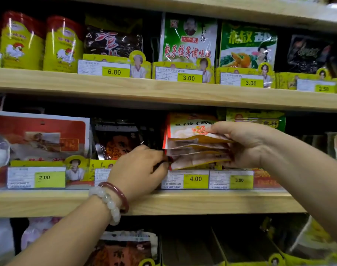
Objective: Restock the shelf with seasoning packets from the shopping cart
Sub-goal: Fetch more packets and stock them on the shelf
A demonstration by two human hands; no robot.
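Head view looks at the middle shelf (pixel 163 200), where the right hand (pixel 246 144) grips a fanned stack of seasoning packets (pixel 196 148), fingers curled round its right edge. The left hand (pixel 138 169) pinches the stack's lower left corner, just above the 4.00 price tag (pixel 195 179). Dark packets (pixel 115 141) stand close on the left and a green-yellow packet (pixel 258 120) crowds the right, leaving a narrow slot behind the stack.
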